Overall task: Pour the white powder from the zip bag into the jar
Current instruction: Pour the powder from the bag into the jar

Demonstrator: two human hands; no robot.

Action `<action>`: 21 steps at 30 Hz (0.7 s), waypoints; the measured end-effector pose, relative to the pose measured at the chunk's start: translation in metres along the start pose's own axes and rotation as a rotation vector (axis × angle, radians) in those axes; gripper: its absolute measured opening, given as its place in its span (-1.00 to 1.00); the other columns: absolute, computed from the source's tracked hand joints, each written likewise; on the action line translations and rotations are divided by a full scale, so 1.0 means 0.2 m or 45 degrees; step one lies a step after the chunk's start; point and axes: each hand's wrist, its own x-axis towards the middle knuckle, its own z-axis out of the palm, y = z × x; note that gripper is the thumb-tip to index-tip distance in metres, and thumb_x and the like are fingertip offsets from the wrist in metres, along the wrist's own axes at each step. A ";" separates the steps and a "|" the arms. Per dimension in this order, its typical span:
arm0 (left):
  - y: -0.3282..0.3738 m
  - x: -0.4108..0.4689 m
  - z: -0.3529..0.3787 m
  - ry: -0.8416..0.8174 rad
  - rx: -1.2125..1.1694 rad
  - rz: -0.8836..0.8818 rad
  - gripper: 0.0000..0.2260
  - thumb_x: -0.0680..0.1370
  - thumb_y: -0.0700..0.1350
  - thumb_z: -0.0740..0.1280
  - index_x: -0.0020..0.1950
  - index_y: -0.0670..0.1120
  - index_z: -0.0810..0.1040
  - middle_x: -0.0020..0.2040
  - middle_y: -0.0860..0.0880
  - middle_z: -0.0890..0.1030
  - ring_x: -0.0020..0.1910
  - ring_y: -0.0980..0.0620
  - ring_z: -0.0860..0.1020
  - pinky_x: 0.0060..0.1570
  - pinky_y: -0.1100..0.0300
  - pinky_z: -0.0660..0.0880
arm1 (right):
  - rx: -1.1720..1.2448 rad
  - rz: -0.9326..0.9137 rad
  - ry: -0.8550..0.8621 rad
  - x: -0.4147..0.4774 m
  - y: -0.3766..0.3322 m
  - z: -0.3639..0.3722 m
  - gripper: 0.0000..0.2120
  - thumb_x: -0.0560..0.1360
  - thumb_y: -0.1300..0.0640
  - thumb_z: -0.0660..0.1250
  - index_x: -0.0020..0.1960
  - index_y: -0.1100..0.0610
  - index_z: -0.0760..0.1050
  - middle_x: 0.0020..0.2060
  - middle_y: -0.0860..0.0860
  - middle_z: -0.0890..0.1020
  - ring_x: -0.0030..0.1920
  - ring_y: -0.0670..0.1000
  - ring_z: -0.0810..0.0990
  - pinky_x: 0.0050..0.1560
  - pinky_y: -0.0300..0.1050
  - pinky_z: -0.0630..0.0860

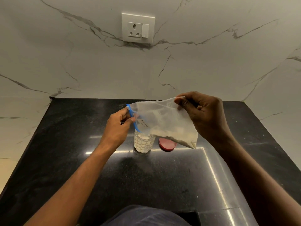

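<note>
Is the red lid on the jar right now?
No, the red lid lies flat on the counter beside the jar, whose mouth is open under the zip bag.

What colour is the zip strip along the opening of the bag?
Blue. The zip strip on the zip bag shows best in the head view.

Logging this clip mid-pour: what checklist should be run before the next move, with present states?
1. Jar uncovered: ok; lid lies on the counter beside it.
2. Zip end over jar: ok.
3. Grip on bag: ok; left hand pinches the zip, right hand the far edge.
4. Powder at the mouth: not ok; it sits in the low corner away from the zip.
5. Room in jar: cannot tell; looks nearly full.
</note>
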 end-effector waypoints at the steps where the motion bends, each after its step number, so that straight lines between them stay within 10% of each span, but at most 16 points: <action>1: 0.00 0.00 0.00 -0.001 -0.014 -0.008 -0.73 0.66 -0.19 0.37 0.17 0.22 0.55 0.07 0.26 0.65 0.11 0.25 0.63 0.04 0.44 0.52 | -0.010 0.003 -0.010 0.00 0.00 0.00 -0.86 0.61 0.17 0.41 0.10 0.21 0.70 -0.13 0.00 0.73 -0.09 0.00 0.74 -0.11 0.08 0.71; 21: -0.01 0.00 -0.04 0.002 0.080 -0.161 -0.71 0.61 -0.12 0.46 0.29 0.12 0.57 0.03 0.24 0.72 0.06 0.26 0.68 0.09 0.29 0.64 | -0.055 0.061 -0.095 0.04 -0.03 0.00 -0.92 0.60 0.11 0.44 0.05 0.07 0.70 -0.16 -0.11 0.71 -0.12 -0.05 0.73 -0.11 0.08 0.71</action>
